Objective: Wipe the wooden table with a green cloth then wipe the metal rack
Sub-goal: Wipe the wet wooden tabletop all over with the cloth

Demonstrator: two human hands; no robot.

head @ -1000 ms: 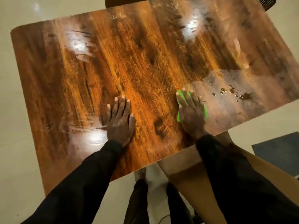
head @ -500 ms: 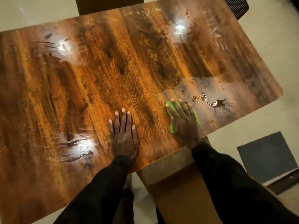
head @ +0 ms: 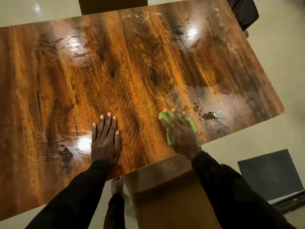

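Bright green cloth [head: 166, 119]: lies on the near right part of the glossy brown wood-grain counter [head: 132, 63], pressed flat under the right hand [head: 180, 134], fingers straight and spread. Dark liquid splash with droplets [head: 212, 115]: on the counter, just right of the cloth. Left hand [head: 105, 139]: palm down on the counter, fingers straight, well left of the cloth. Dark grey mat [head: 270, 174]: floor, lower right.

My right hand [head: 179, 136] is blurred and covers most of the green cloth [head: 165, 119]; the table [head: 49, 80] runs off the left edge, and the chair [head: 112, 4] opposite is cropped at the top
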